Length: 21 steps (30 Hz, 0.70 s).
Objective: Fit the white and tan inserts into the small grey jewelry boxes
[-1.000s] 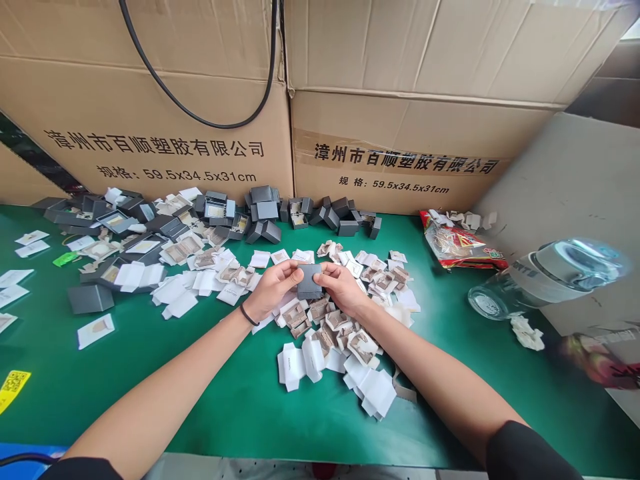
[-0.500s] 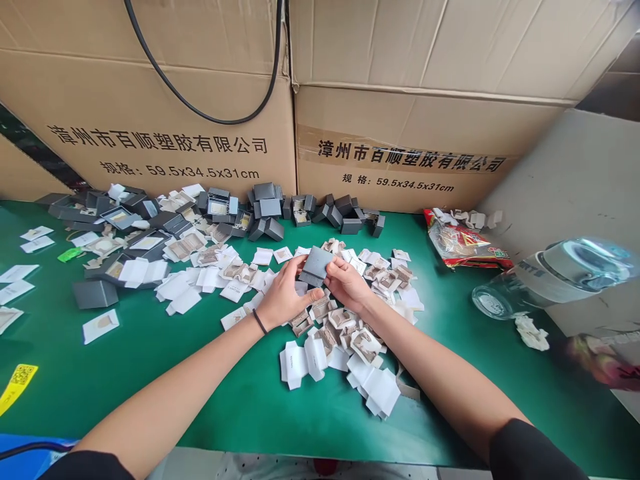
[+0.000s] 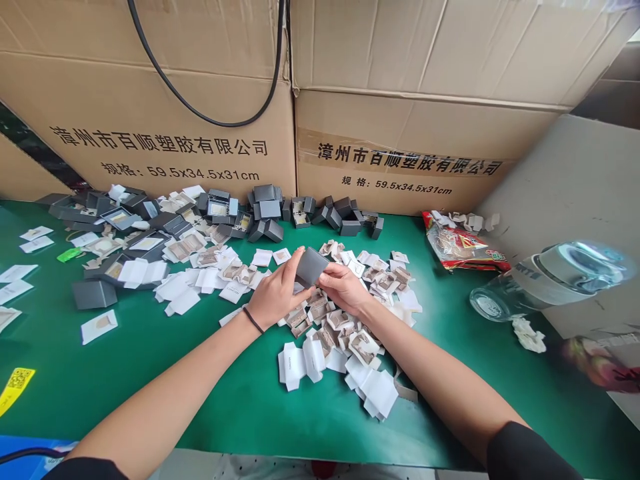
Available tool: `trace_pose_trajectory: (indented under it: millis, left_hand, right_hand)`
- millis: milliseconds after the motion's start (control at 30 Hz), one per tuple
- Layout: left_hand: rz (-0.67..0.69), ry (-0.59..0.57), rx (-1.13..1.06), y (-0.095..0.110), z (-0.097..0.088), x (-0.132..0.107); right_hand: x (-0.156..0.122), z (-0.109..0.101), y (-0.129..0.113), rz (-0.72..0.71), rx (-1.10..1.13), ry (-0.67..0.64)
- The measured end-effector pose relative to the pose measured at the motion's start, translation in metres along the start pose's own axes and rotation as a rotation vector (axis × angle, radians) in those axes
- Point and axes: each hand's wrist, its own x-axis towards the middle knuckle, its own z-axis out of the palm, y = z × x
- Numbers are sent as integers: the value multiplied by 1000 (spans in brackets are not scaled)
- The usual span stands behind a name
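Observation:
A small dark grey box (image 3: pixel 312 265) is held between my two hands above the middle of the table. My left hand (image 3: pixel 276 291) grips its left side, thumb low and fingers up along the edge. From the right, my right hand (image 3: pixel 346 288) pinches the near right corner. The box looks closed and is tilted; its underside is hidden. Below and around my hands lie many white folded card inserts (image 3: pixel 383 390) and brownish card trays (image 3: pixel 327 337) in a loose heap.
Dark grey boxes (image 3: pixel 263 210), several of them open, line the back beside cardboard cartons (image 3: pixel 400 133). A clear bottle (image 3: pixel 530 287) lies toward the right, near a red snack bag (image 3: pixel 465 247) and crumpled tissue (image 3: pixel 529 335). A black cable (image 3: pixel 210 120) hangs above.
The grey box has been turned and tipped in my hands. My left hand has shifted slightly left, its fingers now raised along the box's side.

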Motion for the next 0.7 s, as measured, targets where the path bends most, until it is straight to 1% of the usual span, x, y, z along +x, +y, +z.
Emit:
trace_pose_trajectory:
  millis: [100, 167, 200, 300, 367, 467, 567, 633, 700]
  left_hand:
    - [208, -9, -30, 0, -1, 0]
    - [318, -55, -47, 0, -2, 1]
    - [342, -83, -57, 0, -3, 1]
    - [325, -169, -70, -2, -5, 3]
    - [304, -215, -57, -3, -6, 3]
    - [300, -228, -57, -4, -4, 2]
    - [297, -217, -86, -3, 0, 1]
    - [296, -214, -103, -2, 1, 1]
    - [299, -209, -110, -2, 0, 2]
  right_hand:
    - [0, 1, 1, 12, -79, 48]
    - [-1, 1, 1, -38, -177, 57]
    - [-1, 0, 1, -85, -253, 51]
    - [-2, -2, 0, -233, -516, 9]
    - [-3, -2, -2, -282, -617, -9]
    - [-6, 0, -4, -234, -635, -31]
    - [-9, 3, -4, -163, -604, -11]
    - [-10, 5, -4, -145, -587, 7]
    - [-10, 5, -3, -138, -579, -3]
